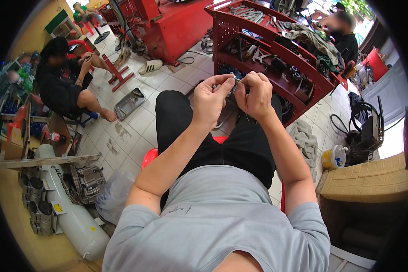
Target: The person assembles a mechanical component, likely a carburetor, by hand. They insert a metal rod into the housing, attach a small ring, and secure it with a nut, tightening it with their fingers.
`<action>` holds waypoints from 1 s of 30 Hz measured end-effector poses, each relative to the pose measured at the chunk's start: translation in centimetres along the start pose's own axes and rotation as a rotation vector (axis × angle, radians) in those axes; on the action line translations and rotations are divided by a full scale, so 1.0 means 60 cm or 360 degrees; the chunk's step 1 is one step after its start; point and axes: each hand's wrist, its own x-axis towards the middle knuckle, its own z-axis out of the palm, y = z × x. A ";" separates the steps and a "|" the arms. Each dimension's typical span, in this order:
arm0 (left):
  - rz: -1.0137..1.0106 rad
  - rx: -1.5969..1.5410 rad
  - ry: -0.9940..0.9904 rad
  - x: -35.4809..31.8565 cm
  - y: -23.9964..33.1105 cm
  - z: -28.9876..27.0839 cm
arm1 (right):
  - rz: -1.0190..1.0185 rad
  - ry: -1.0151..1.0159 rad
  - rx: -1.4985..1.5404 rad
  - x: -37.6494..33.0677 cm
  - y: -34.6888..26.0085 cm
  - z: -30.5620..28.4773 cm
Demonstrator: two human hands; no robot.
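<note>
Both forearms reach forward over my black-trousered knees, and my hands meet just in front of the red tool trolley (254, 61). With thumb and bent fingers my left hand (209, 100) pinches a small metallic-looking piece (236, 80), mostly covered by the fingers; its kind cannot be made out. Close beside it, my right hand (257, 97) is closed, fingers curled down toward the same spot, and what it grips is hidden. Below the hands, between my knees, a metal tray (224, 119) shows partly.
A person (59, 79) sits low at the left, near a metal tray (130, 103) on the tiles. Another person (347, 38) is behind the trolley. A bucket (333, 157) and grey cloth (303, 140) lie right; a white cylinder (72, 213) and plastic bag (115, 195) left.
</note>
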 end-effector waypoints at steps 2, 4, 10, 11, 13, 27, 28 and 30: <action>0.0085 0.0060 -0.0004 -0.003 0.001 0.003 | -0.0016 0.0014 0.0004 0.001 -0.001 -0.001; 0.0137 0.0075 -0.0054 -0.003 0.003 0.002 | -0.0031 0.0016 0.0017 0.002 -0.003 -0.004; 0.0240 0.0242 -0.0334 -0.002 0.028 -0.014 | -0.0096 0.0157 0.0127 0.013 -0.023 -0.013; 0.0263 0.0278 -0.0380 -0.002 0.033 -0.018 | -0.0114 0.0171 0.0154 0.017 -0.029 -0.015; 0.0322 0.0352 -0.0420 -0.004 0.035 -0.020 | -0.0123 0.0155 0.0158 0.025 -0.034 -0.024; 0.0460 0.0610 -0.0496 -0.038 0.065 -0.006 | -0.0109 0.0146 0.0297 0.022 -0.049 -0.044; 0.0480 0.0618 -0.0498 -0.037 0.065 -0.007 | -0.0122 0.0177 0.0304 0.022 -0.049 -0.041; 0.0516 0.0634 -0.0501 -0.036 0.064 -0.009 | -0.0126 0.0193 0.0310 0.021 -0.051 -0.040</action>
